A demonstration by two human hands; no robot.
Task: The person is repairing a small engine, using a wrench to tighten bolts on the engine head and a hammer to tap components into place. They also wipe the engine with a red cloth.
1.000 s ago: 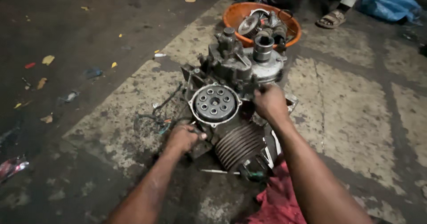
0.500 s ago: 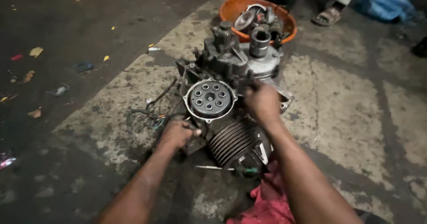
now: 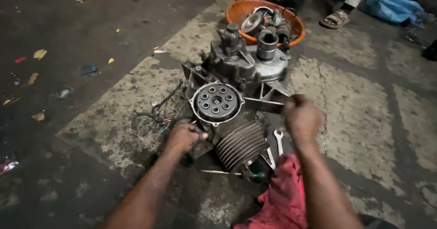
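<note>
Clearly, the scene is a teardown well under way on a concrete floor [image 3: 364, 120]. Far out to the left of the left hand [image 3: 184, 137], only scraps of litter dot the dark ground, so that side is open room. Just beside that hand, on its left, a tangle of wires [image 3: 157, 115] trails from the engine [image 3: 236, 101]. The left hand is curled closed against the engine's lower left corner, right below the round clutch plate [image 3: 215, 102]; what it grips, if anything, is hidden under the fingers. The engine sits between the two hands, its side cover already off so that the clutch plate is exposed, while the finned cylinder [image 3: 239, 143] remains attached and points toward the person. So I judge the strip-down as partly done, with the clutch and cylinder yet to come away. A spanner [image 3: 279, 140] lies just left of the right wrist, and a red rag [image 3: 282, 197] lies under the right forearm. The right hand [image 3: 301, 117] is closed in a loose fist at the engine's right edge; I cannot tell whether it holds anything. Beyond the engine, an orange basin [image 3: 236, 13] holds removed parts. Right of the right hand the floor is bare, giving free room, with another person's sandalled foot [image 3: 336, 18] well apart.
</note>
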